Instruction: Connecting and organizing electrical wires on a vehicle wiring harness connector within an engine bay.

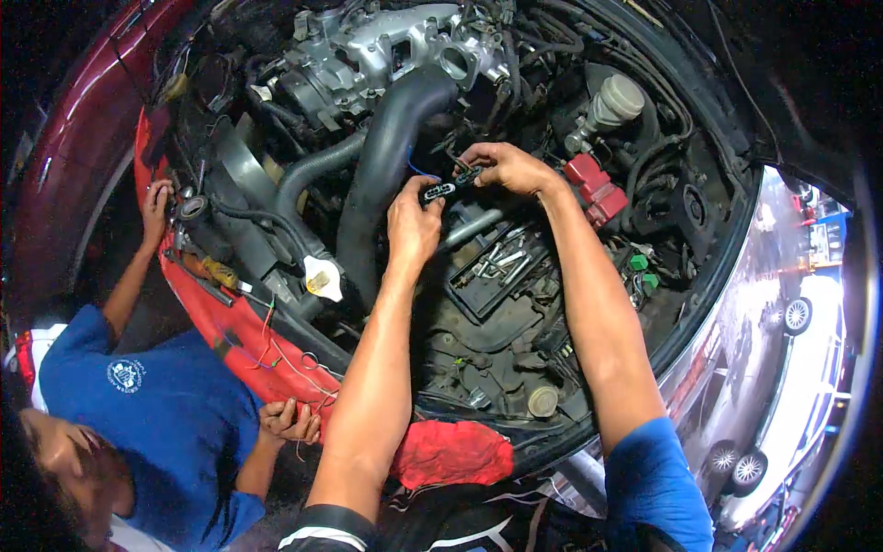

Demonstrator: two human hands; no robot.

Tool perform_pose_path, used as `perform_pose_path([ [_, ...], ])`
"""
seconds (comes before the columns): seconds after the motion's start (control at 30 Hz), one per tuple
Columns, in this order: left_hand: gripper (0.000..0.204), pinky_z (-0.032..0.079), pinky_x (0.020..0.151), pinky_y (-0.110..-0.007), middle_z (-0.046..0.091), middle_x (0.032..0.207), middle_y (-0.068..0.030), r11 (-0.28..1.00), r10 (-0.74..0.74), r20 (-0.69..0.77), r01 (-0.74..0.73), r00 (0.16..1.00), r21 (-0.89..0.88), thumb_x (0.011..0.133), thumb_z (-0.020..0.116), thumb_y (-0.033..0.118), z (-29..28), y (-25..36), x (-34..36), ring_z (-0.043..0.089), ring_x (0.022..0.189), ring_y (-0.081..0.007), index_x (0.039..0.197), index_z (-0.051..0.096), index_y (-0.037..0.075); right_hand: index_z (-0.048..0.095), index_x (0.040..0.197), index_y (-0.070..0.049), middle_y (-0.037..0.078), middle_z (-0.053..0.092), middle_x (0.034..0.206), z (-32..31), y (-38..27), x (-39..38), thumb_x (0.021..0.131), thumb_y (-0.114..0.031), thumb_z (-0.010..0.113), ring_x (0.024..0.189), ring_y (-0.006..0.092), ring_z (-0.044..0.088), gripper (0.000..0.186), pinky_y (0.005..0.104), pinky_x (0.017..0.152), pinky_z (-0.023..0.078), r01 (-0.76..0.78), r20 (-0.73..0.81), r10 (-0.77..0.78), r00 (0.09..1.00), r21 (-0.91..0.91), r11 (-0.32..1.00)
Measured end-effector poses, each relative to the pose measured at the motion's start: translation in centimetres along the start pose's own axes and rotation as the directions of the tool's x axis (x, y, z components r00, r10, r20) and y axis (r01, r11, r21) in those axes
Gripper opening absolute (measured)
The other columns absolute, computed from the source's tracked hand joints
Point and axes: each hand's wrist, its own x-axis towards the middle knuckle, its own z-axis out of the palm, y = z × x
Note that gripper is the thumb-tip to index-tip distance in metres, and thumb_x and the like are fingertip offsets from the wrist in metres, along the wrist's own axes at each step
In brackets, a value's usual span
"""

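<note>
Over the engine bay, my left hand (414, 225) pinches a black electrical connector (440, 192) with pale openings in its face. Close against it, the fingers of my right hand (511, 171) are closed on a second dark connector piece (468, 176), partly covered by the fingertips. I cannot tell whether the two pieces are joined. A thin blue wire (418, 166) bends up beside my left fingers. Just left of my left hand runs a thick black air hose (377, 161). Below both hands, a black tray (475, 311) holds several metal tools.
A person in a blue shirt (175, 405) stands at the left, one hand (154, 213) on the car's edge, the other (290, 421) near loose wires. A red cloth (455, 453) lies on the front edge. A red box (596, 189) sits beyond my right wrist.
</note>
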Motion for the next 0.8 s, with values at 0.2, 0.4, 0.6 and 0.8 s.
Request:
perform_pose_path([
  [0.2, 0.033, 0.052, 0.098, -0.042, 0.075, 0.115, -0.0184, 0.999, -0.031, 0.033, 0.03, 0.999, 0.036, 0.092, 0.076, 0.013, -0.1, -0.2, 0.2, 0.071, 0.11, -0.0357, 0.123, 0.07, 0.008, 0.066, 0.129, -0.001, 0.007, 0.073, 0.119, 0.2, -0.1, 0.1, 0.083, 0.007, 0.067, 0.112, 0.0166, 0.065, 0.047, 0.0322, 0.1, 0.05, -0.007, -0.004, 0.007, 1.0, 0.042, 0.999],
  [0.4, 0.037, 0.051, 0.099, -0.045, 0.074, 0.114, -0.0244, 0.998, -0.056, 0.04, 0.054, 0.998, 0.037, 0.091, 0.074, 0.014, 0.0, 0.0, 0.2, 0.07, 0.112, -0.0418, 0.126, 0.068, 0.003, 0.066, 0.13, 0.0, 0.007, 0.073, 0.12, 0.0, -0.7, -0.2, 0.084, 0.006, 0.069, 0.11, 0.016, 0.065, 0.046, 0.0321, 0.098, 0.051, -0.005, -0.001, 0.005, 1.0, 0.022, 1.0],
  [0.6, 0.04, 0.051, 0.101, -0.045, 0.072, 0.12, -0.0264, 0.998, -0.061, 0.111, 0.058, 0.992, 0.03, 0.092, 0.072, 0.015, -0.4, 0.5, 0.1, 0.068, 0.116, -0.0418, 0.131, 0.066, 0.004, 0.066, 0.131, 0.0, 0.007, 0.074, 0.115, -0.1, -1.3, -0.5, 0.088, 0.001, 0.071, 0.102, 0.014, 0.067, 0.044, 0.0303, 0.093, 0.053, -0.044, 0.039, 0.041, 0.998, 0.072, 0.996],
  [0.8, 0.042, 0.052, 0.1, -0.044, 0.072, 0.119, -0.0259, 0.998, -0.05, 0.121, 0.054, 0.991, -0.027, 0.092, 0.072, 0.014, -0.6, 1.1, -0.1, 0.069, 0.114, -0.0405, 0.133, 0.065, 0.004, 0.069, 0.127, -0.001, 0.008, 0.075, 0.114, -0.2, -2.0, -0.9, 0.085, -0.007, 0.078, 0.104, 0.0184, 0.068, 0.042, 0.0337, 0.096, 0.054, -0.082, 0.057, 0.07, 0.996, 0.27, 0.959],
])
